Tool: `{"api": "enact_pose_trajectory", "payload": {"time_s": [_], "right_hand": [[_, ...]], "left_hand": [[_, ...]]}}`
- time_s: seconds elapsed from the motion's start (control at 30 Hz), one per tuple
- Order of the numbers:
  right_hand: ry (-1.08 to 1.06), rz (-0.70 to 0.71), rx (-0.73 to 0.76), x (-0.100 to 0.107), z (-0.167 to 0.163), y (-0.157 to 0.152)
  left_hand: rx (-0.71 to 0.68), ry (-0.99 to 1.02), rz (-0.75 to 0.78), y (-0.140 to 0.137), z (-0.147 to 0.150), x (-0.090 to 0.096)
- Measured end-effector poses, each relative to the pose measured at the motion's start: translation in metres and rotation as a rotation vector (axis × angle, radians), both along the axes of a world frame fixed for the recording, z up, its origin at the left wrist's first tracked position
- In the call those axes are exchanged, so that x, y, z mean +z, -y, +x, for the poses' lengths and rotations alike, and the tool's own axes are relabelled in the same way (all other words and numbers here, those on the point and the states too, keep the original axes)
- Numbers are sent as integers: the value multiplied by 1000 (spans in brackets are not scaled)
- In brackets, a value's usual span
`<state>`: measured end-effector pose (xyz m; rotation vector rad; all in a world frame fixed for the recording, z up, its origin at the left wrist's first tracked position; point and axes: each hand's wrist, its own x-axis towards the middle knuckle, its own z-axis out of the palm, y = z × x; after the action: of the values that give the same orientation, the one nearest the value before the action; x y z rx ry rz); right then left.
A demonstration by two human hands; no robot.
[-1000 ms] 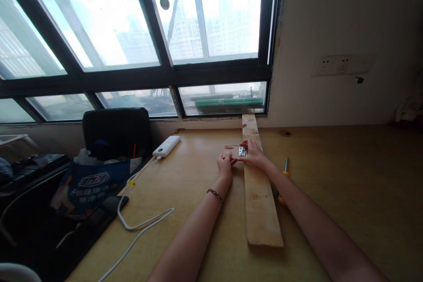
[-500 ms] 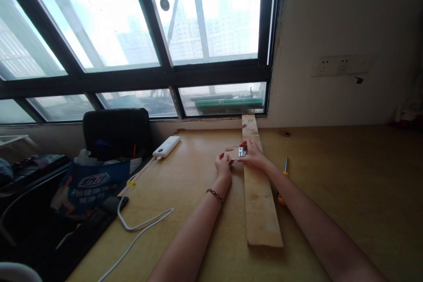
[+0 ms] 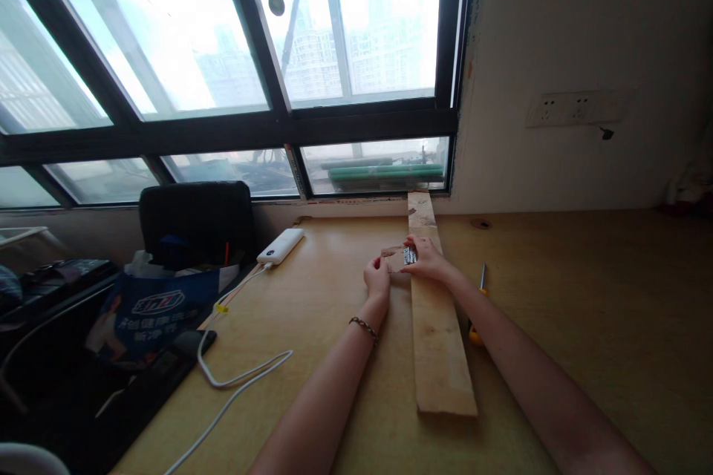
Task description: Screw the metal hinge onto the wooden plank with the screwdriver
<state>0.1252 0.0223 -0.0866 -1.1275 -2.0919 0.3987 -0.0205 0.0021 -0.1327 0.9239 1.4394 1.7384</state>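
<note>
Above the long wooden board [image 3: 443,356], my two hands hold a small brown flat piece [image 3: 394,260] with ragged edges; whether it is wood or cardboard I cannot tell. My left hand [image 3: 377,278] pinches its left end between thumb and fingers. At the other end, a small silver metal plate [image 3: 409,256] with dark spots, like a hinge, lies against the piece. My right hand [image 3: 428,260] is closed round that plate and the end of the brown piece, hiding part of both. Right of the board lies a yellow-handled screwdriver [image 3: 483,278], partly covered by my right forearm.
On the table [image 3: 328,297] at left rests a white power bank [image 3: 281,246] with a white cable [image 3: 245,384] trailing toward me. A black chair [image 3: 194,226] with a blue bag [image 3: 159,315] stands beyond the left edge. The board's far end reaches the window.
The brown piece and metal plate have tilted in my hands, so their faces catch the light differently. My left fingers have shifted slightly. Both hands keep their hold.
</note>
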Motion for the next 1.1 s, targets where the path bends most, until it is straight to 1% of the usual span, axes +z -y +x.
{"api": "enact_pose_trajectory", "payload": {"time_s": [0.13,0.27,0.37,0.43,0.5,0.57,0.63,0.7,0.8,0.83,0.9,0.97,1.0,1.03,1.1], "right_hand": [[-11,-16,12,1,0,0],[-26,-23,23,2,1,-2],[-42,-33,34,2,2,-2],[-60,-45,52,1,3,-2],[-104,-78,82,1,4,-2],[-184,-144,118,4,7,-4],[-273,-202,119,13,12,-5],[-349,-205,55,28,20,-3],[-393,-120,-153,49,38,12],[-351,-81,-256,53,45,21],[-161,-42,-483,53,60,42],[72,-74,-626,43,75,66],[160,-110,-676,36,82,77],[228,-151,-701,28,88,86],[305,-239,-724,12,99,101]], "left_hand": [[-14,-178,-49,9,2,13],[-9,-480,-116,17,5,22],[18,-716,-234,22,7,25],[52,-837,-312,25,9,25],[71,-909,-351,26,10,25],[71,-941,-367,26,11,26],[73,-946,-379,26,11,26],[80,-922,-378,25,11,25],[98,-841,-298,25,10,22],[117,-815,-258,25,10,22],[180,-780,-177,26,10,22],[250,-784,-73,31,13,24],[269,-805,6,35,16,26],[265,-838,108,39,19,27],[199,-927,344,48,26,30]]}}
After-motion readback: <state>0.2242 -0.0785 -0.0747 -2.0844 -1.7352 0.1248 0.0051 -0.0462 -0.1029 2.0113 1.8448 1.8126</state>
